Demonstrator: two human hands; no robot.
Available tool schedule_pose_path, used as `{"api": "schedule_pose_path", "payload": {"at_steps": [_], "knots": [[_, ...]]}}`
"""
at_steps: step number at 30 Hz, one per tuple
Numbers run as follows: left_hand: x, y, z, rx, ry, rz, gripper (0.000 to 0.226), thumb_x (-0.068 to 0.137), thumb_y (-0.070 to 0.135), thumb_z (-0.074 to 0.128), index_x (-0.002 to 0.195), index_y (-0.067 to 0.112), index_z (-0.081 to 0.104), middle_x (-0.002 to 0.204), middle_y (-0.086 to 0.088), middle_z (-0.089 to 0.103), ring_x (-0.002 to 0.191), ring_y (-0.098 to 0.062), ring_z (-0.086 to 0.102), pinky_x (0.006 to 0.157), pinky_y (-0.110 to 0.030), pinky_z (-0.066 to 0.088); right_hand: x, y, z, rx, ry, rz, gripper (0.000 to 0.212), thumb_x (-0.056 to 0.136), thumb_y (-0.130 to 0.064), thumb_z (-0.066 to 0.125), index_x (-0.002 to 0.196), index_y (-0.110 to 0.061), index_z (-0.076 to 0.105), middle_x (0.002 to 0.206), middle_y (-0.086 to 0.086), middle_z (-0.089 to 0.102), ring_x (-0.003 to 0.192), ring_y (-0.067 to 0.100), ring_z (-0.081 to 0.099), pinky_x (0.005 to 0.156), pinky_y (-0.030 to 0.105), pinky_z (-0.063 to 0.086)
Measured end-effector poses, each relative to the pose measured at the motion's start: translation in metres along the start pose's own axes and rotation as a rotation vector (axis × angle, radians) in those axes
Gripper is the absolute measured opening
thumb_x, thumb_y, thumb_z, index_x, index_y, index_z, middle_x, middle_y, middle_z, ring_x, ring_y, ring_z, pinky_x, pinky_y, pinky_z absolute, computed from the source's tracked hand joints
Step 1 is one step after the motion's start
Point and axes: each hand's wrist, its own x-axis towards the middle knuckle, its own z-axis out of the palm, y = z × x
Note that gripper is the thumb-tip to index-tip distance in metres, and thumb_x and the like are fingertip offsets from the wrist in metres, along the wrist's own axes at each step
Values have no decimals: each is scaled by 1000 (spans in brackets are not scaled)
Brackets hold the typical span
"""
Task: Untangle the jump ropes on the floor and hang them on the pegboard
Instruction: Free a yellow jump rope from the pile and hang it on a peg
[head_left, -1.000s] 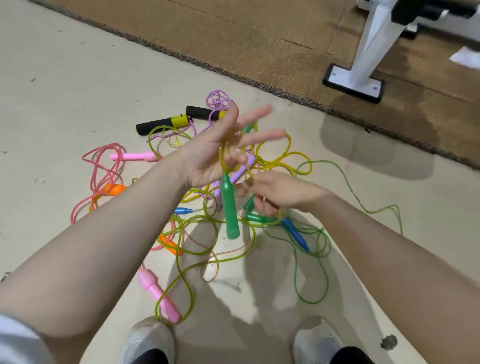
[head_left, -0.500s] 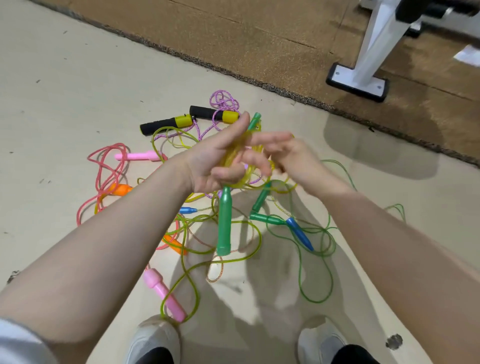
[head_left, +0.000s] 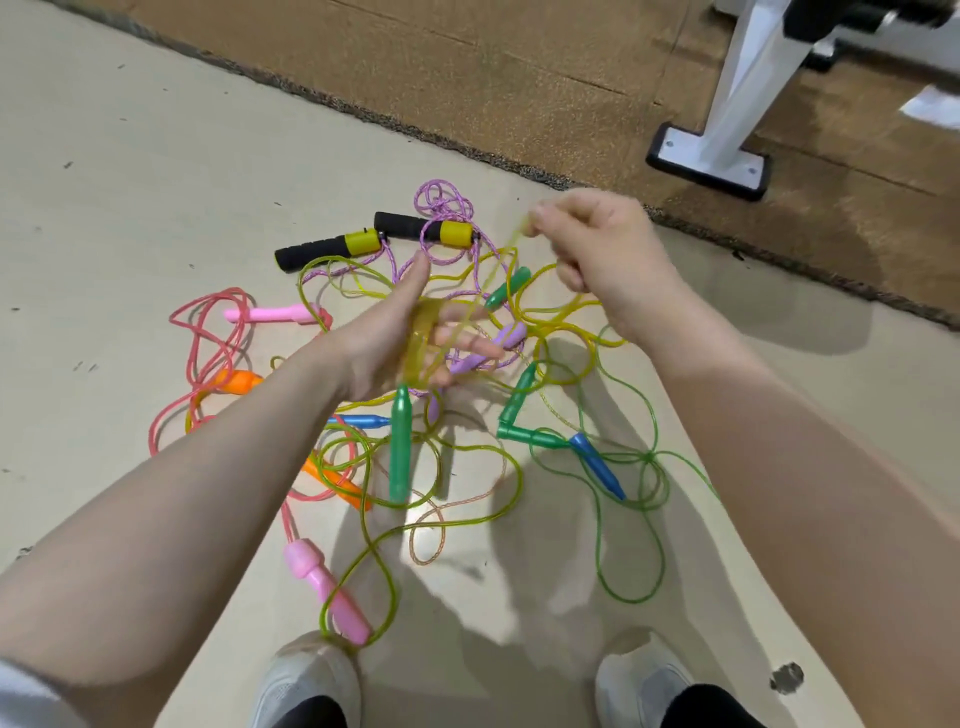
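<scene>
Pale floor, frame centre: jump ropes (head_left: 415, 447) tangled. I note left hand (head_left: 395, 338) spread, yellow cord (head_left: 422, 340) coiled round palm; right hand (head_left: 597, 249) pinches strand, upper centre. Advise: keep tension light, feed loops evenly, watch dangling green handle (head_left: 400, 447) for snags.

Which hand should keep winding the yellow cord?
Right, probably. The right hand pinches the free yellow cord above the coils, so it can lead it round. The left hand is spread as the spool, green handle hanging below.
</scene>
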Motion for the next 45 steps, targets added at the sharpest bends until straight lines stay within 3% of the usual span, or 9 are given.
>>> {"api": "schedule_pose_path", "payload": {"at_steps": [5, 12, 16, 21, 24, 30, 36, 41, 45], "knots": [[-10, 22, 17, -177, -522, 168, 62, 71, 59, 62, 112, 14, 68, 82, -4, 72, 27, 3, 39, 30, -8, 32, -22, 69, 15, -392, -167, 238, 37, 94, -37, 47, 67, -15, 60, 48, -3, 54, 40, 6, 39, 47, 25, 32], [20, -11, -16, -430, 256, 222, 53, 95, 12, 48, 142, 3, 26, 117, -11, 59, 76, -26, 72, 71, -31, 59, -40, 22, 26, -434, -1027, 510, 33, 96, -13, 45, 127, -21, 44, 51, 1, 52, 31, 11, 31, 35, 17, 22], [12, -14, 4, 4, 143, 119, 24, 99, 27, 41, 113, 15, 56, 135, -11, 51, 83, -17, 68, 62, -24, 58, -19, -6, 13, -345, -798, 227, 12, 88, -7, 59, 98, -1, 64, 47, 1, 47, 33, 6, 35, 36, 17, 27], [-2, 14, 35, -19, -285, 10, 95, 77, 76, 5, 97, 10, 71, 52, -4, 54, 22, -4, 24, 35, -16, 14, -5, 33, 7, -110, -64, 33, 22, 86, -12, 65, 65, -16, 59, 44, -12, 48, 43, -1, 40, 47, 15, 33], [-2, 22, 29, -213, -392, 163, 79, 71, 74, 27, 99, 15, 73, 55, 4, 56, 23, 4, 28, 31, -13, 16, -23, 60, 17, -91, -282, 226, 21, 95, -15, 49, 80, -5, 60, 50, -10, 49, 48, 6, 44, 50, 19, 35], [21, -10, 13, -314, 246, 162, 31, 99, 33, 41, 123, 16, 48, 131, -6, 57, 51, -3, 61, 47, -15, 51, -30, 31, 35, -397, -909, 535, 28, 97, -16, 44, 122, -4, 49, 81, 7, 68, 44, 10, 56, 43, 17, 39], [29, -18, -1, -164, 394, 202, 50, 99, 25, 44, 144, 11, 28, 100, -5, 65, 65, -13, 67, 68, -22, 58, -14, 1, 16, -437, -860, 434, 18, 90, -14, 58, 105, -3, 60, 56, 1, 60, 41, 10, 52, 42, 16, 41], [8, 9, 17, 196, -173, -61, 83, 84, 70, 20, 102, 3, 66, 52, -6, 61, 25, -7, 29, 32, -15, 22, -2, 38, 1, -155, -200, 112, 11, 83, -9, 67, 72, -11, 64, 55, 5, 51, 50, 8, 44, 52, 21, 38], [5, 16, 9, -174, -690, 104, 53, 78, 48, 61, 110, 6, 68, 63, 1, 64, 24, 4, 30, 32, -8, 24, -15, 68, 7, -328, -334, 134, 17, 90, -27, 58, 75, -27, 68, 68, -3, 58, 63, 6, 48, 65, 30, 41]]}}
